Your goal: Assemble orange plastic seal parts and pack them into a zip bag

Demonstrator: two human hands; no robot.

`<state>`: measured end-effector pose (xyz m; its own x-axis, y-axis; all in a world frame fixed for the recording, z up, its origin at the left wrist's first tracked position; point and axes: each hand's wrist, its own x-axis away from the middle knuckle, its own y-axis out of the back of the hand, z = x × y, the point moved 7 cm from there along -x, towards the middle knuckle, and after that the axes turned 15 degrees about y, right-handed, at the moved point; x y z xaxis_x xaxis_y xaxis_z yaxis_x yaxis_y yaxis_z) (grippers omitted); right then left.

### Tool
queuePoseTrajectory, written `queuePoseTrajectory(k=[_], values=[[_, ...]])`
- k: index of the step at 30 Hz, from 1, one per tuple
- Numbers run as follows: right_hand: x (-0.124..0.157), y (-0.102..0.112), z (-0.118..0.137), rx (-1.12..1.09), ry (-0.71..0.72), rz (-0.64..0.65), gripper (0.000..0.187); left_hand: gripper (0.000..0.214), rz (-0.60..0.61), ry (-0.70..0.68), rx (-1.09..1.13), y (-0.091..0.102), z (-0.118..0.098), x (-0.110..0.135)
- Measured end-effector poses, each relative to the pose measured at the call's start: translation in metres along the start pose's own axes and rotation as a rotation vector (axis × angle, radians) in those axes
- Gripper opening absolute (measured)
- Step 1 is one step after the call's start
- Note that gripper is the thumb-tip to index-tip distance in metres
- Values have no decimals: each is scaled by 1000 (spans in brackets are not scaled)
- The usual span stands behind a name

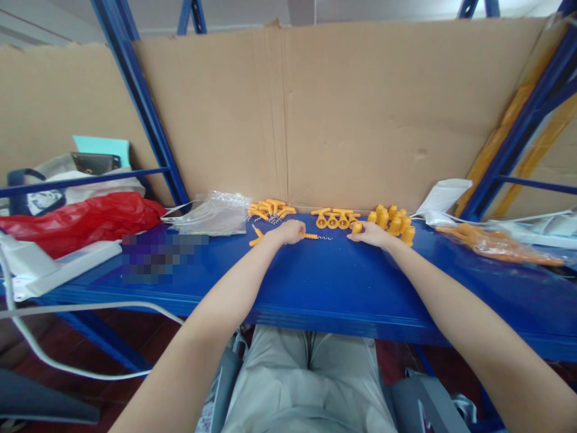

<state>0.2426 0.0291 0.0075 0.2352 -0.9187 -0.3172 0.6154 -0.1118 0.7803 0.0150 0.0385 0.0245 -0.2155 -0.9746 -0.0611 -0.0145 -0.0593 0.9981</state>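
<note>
Holding yellow threaded corkscrew [311,236] over blue shelf [311,282], wearer's twelve o'clock: left hand [292,231]. Right hand [372,233], apart, clamped on yellow sleeve [356,228] at left's three o'clock. T-handled corkscrews [273,207] loose at left's eleven.

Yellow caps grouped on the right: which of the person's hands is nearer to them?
Right. The right hand is at the left edge of the caps; the left hand is farther left.
</note>
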Motion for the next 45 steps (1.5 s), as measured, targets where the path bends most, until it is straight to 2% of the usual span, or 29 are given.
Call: queuePoseTrajectory(k=[8, 12, 17, 24, 29, 32, 38, 45], values=[[-3, -5, -2, 34, 61, -13, 21, 31, 28, 12, -65, -6, 4, -3], [-5, -9, 2, 216, 78, -3, 24, 34, 88, 56, -52, -6, 6, 0], [-7, -19, 21, 463, 192, 41, 25, 36, 187, 86, -1, -9, 7, 4], [-7, -33, 37, 491, 348, 68, 31, 32, 155, 64, 13, -5, 4, 7], [-3, -22, 41, 509, 251, 36, 37, 31, 50, 72, -3, -4, 3, 2], [0, -11, 46, 559, 211, -5, 33, 30, -5, 78, 41, -4, 2, -2], [3, -8, 53, 586, 275, 2, 27, 26, -68, 52, 87, -3, -2, -3], [3, -6, 55, 555, 332, -56, 28, 26, -53, 32, 109, -1, -2, -1]])
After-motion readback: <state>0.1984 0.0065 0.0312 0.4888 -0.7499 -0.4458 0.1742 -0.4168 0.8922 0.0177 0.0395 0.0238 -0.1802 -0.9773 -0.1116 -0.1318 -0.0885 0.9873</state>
